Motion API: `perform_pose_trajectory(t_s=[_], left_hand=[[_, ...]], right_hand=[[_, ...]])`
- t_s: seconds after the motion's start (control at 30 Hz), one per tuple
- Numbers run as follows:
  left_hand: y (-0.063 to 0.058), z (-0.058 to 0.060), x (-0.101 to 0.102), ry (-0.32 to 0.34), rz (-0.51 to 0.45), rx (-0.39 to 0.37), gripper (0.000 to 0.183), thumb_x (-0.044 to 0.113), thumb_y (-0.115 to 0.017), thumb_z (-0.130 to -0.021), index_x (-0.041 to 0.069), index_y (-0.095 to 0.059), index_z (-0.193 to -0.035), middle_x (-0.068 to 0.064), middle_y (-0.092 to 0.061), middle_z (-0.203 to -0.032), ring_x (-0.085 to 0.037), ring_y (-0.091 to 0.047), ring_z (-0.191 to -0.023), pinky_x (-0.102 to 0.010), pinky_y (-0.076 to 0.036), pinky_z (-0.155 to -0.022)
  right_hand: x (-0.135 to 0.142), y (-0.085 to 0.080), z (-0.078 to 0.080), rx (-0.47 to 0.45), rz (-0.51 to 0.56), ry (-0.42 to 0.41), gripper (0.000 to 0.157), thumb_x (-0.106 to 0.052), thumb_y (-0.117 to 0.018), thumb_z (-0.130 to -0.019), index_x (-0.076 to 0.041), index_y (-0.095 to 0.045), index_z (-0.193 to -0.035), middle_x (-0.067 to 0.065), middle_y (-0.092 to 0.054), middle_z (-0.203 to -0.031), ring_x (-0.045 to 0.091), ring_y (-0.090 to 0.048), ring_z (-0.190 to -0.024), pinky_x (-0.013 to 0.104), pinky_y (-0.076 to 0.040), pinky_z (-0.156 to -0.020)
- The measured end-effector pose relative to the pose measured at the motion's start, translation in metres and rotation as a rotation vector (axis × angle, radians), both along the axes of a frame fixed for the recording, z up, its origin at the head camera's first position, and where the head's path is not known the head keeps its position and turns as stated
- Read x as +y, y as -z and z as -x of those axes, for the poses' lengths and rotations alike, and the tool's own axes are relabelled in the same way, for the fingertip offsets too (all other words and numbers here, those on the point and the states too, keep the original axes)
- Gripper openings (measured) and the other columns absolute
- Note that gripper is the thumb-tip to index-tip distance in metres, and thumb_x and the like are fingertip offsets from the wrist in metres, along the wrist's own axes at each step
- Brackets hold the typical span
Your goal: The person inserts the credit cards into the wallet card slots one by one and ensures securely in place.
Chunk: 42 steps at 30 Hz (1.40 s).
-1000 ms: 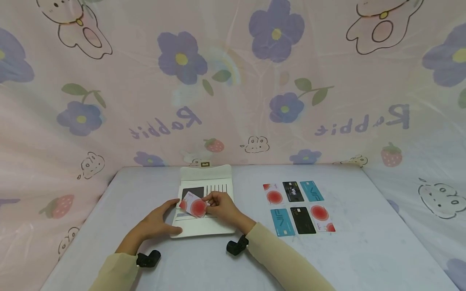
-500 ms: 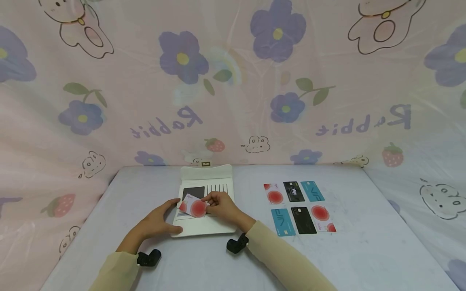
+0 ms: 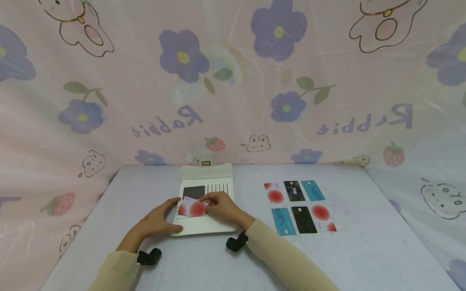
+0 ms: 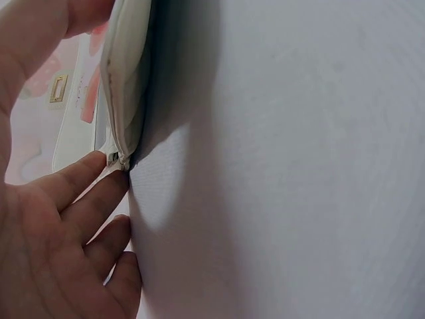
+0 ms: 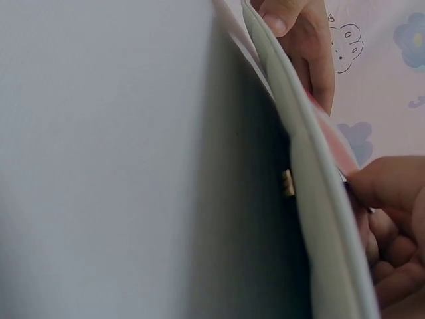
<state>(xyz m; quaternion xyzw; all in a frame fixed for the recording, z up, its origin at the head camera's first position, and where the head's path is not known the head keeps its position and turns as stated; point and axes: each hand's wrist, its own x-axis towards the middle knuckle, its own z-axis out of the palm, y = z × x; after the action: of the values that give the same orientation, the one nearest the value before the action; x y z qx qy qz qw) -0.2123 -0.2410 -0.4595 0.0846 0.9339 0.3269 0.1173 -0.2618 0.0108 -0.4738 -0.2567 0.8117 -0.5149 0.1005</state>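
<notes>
A white wallet (image 3: 204,227) lies unfolded on the table, its flap with a gold clasp (image 3: 206,163) towards the back. My left hand (image 3: 154,221) holds its left side, thumb at the near corner and fingertips (image 4: 93,166) at the edge farther up. Between thumb and fingers my right hand (image 3: 223,207) pinches the right end of a white card with red circles (image 3: 193,207). That card lies slightly tilted over the wallet's inner slots, its lower edge close to a pocket line. In the right wrist view, the wallet's edge (image 5: 325,199) hides most of the card.
To the right lie two rows of cards: a red-and-white card (image 3: 274,196), a black VIP card (image 3: 294,190) and a blue card (image 3: 313,190) behind; a blue card (image 3: 283,221), a black card (image 3: 304,220) and a red-and-white card (image 3: 322,218) in front. A patterned curtain (image 3: 233,93) hangs behind the table.
The pinched card has turned from a slant to nearly level and sunk slightly towards the wallet's near side. My left hand stays at the wallet's left edge.
</notes>
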Motion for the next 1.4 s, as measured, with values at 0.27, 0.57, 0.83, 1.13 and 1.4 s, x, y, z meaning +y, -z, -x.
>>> perform_pose_trajectory(t_s=[0.27,0.57,0.83,1.13,1.4], left_hand=[[-0.0001,0.0,0.0,0.0,-0.007,-0.002,0.099,0.046,-0.082,-0.067,0.015,-0.035,-0.148,-0.022,-0.036,-0.151,-0.044,-0.032,-0.14,-0.064,-0.03,-0.108],[-0.0016,-0.0005,0.0006,0.006,-0.028,0.0,0.098,0.044,-0.082,-0.067,0.014,-0.035,-0.148,-0.022,-0.036,-0.151,-0.044,-0.032,-0.14,-0.063,-0.03,-0.108],[-0.003,-0.0013,0.0005,0.006,-0.034,0.001,0.097,0.043,-0.082,-0.067,0.013,-0.036,-0.148,-0.021,-0.037,-0.151,-0.043,-0.032,-0.14,-0.063,-0.03,-0.108],[0.0005,-0.0003,0.0002,-0.002,-0.027,-0.014,0.098,0.044,-0.082,-0.067,0.015,-0.035,-0.148,-0.02,-0.036,-0.152,-0.042,-0.031,-0.141,-0.063,-0.03,-0.108],[0.0012,0.0005,-0.0001,-0.004,-0.02,-0.015,0.098,0.045,-0.082,-0.067,0.015,-0.035,-0.148,-0.02,-0.036,-0.152,-0.043,-0.031,-0.141,-0.064,-0.03,-0.108]], right_hand=[[-0.0019,-0.001,-0.0014,-0.031,-0.006,0.022,0.025,-0.001,-0.065,-0.085,-0.006,-0.072,-0.108,-0.002,-0.063,-0.077,0.004,-0.049,-0.064,0.014,-0.042,-0.058],[-0.0049,-0.0063,-0.0032,-0.026,-0.054,0.04,0.023,-0.005,-0.067,-0.084,-0.008,-0.071,-0.107,-0.005,-0.056,-0.073,0.004,-0.048,-0.063,0.016,-0.041,-0.059],[-0.0068,-0.0063,-0.003,-0.047,-0.046,0.041,0.022,-0.005,-0.069,-0.084,-0.011,-0.071,-0.105,-0.005,-0.051,-0.069,0.006,-0.045,-0.06,0.016,-0.038,-0.055],[-0.0076,-0.0044,-0.0032,-0.04,-0.048,0.03,0.025,-0.005,-0.069,-0.081,-0.013,-0.073,-0.104,-0.004,-0.055,-0.069,0.005,-0.047,-0.063,0.017,-0.039,-0.058],[-0.0084,-0.0073,-0.0028,-0.029,-0.084,0.013,0.028,-0.003,-0.07,-0.079,-0.012,-0.074,-0.105,-0.003,-0.056,-0.07,0.007,-0.046,-0.062,0.018,-0.038,-0.056]])
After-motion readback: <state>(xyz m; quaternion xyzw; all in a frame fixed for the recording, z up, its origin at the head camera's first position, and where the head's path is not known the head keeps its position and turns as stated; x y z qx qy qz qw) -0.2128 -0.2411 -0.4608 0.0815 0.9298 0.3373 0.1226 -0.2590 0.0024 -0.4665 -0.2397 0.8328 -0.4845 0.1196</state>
